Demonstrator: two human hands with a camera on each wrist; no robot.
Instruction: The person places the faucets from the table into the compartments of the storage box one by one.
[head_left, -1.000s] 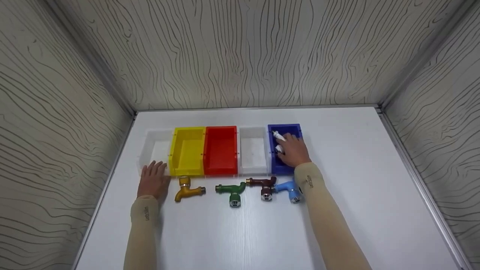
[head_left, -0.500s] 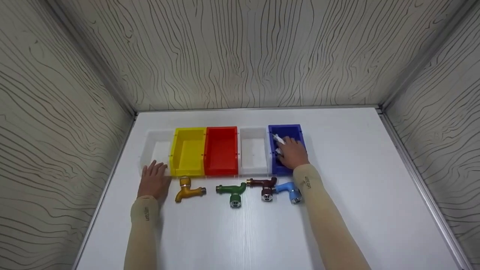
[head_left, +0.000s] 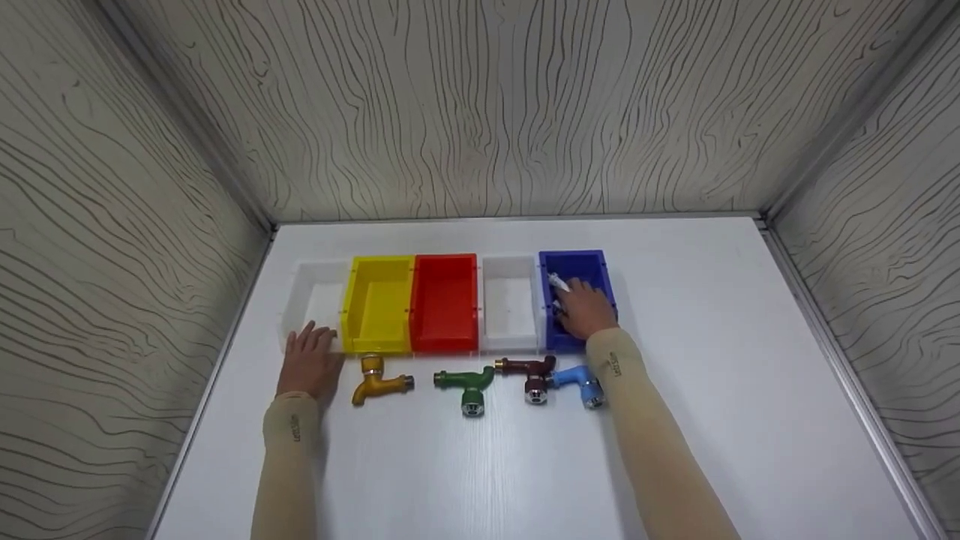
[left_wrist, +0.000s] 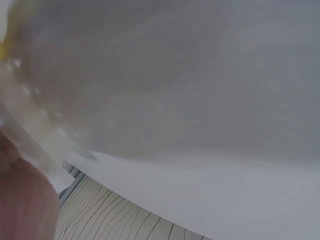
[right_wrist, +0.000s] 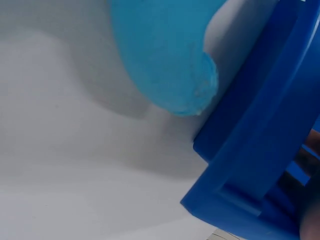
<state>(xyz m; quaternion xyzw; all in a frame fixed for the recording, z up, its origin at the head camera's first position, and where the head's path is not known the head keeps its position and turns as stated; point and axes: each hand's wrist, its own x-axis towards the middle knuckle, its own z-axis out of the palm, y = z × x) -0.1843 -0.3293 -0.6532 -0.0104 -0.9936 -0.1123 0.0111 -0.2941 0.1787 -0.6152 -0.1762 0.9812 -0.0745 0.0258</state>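
Note:
My right hand (head_left: 588, 307) reaches into the blue bin (head_left: 547, 341) at the row's right end. It holds a white tap (head_left: 557, 282), whose threaded end sticks out left of the fingers; the rest is mostly hidden under the hand. In the right wrist view, fingers (right_wrist: 311, 150) show past the wall of the blue bin. My left hand (head_left: 307, 364) rests with fingers extended at the front edge of the leftmost clear bin (head_left: 296, 289). A light blue tap (head_left: 581, 382) lies beside my right wrist, and its spout fills the top of the right wrist view.
Between those bins stand a yellow bin (head_left: 382, 347), a red bin (head_left: 444, 346) and another clear bin (head_left: 510, 345). Along their front lie a yellow tap (head_left: 381, 385), a green tap (head_left: 466, 381) and a dark red tap (head_left: 534, 369). Patterned walls (head_left: 480, 112) enclose the white table (head_left: 465, 480).
The right hand has shifted slightly toward me inside the blue bin with the white tap, and less of the tap shows. The left hand stays in place.

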